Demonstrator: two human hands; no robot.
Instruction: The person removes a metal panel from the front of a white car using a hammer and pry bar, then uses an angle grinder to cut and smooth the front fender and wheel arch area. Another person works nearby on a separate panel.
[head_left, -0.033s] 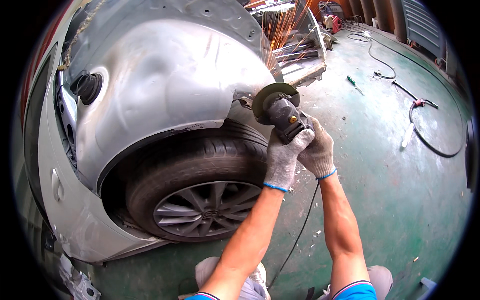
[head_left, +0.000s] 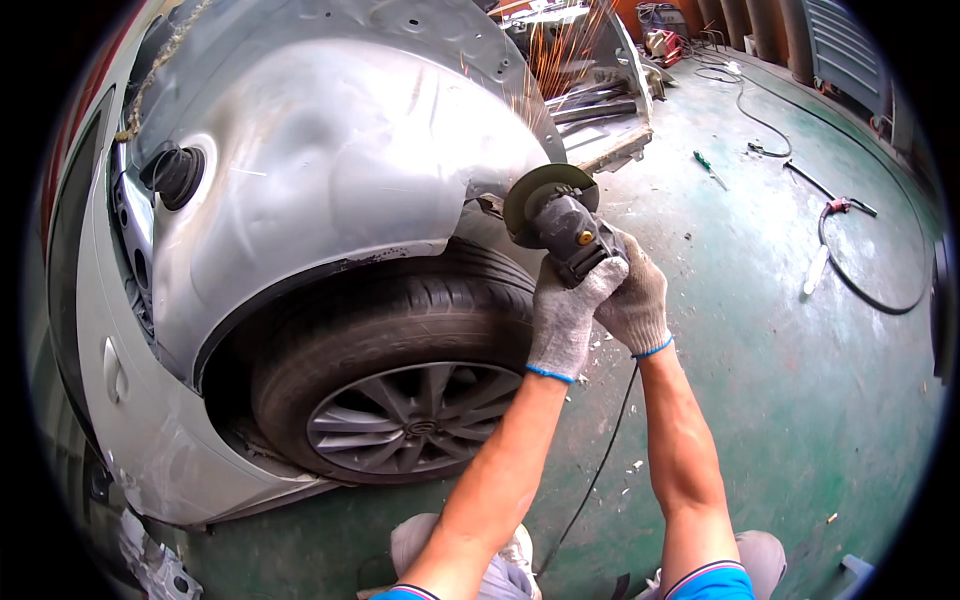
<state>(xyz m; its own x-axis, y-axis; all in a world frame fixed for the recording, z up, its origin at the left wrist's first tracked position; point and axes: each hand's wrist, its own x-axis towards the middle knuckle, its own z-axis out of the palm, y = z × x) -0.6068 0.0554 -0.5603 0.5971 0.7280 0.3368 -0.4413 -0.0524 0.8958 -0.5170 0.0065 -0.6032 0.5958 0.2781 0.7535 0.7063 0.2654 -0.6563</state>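
Observation:
Both my hands, in light knit gloves with blue cuffs, are closed around a dark angle grinder. My left hand wraps its near left side, thumb along the body; my right hand grips from the right. The grinder's round disc meets the end of the silver car's rear body panel, just behind the wheel arch. Orange sparks fly up and away beyond it. Below and left of the grinder is the car's wheel. The disc's contact edge is partly hidden.
A black cord trails from the grinder down between my legs. On the green floor to the right lie a green-handled screwdriver and a coiled hose. Cut metal car parts stand behind the panel.
The spark stream is more spread out and thinner near the disc. The grinder and both hands hold almost the same place.

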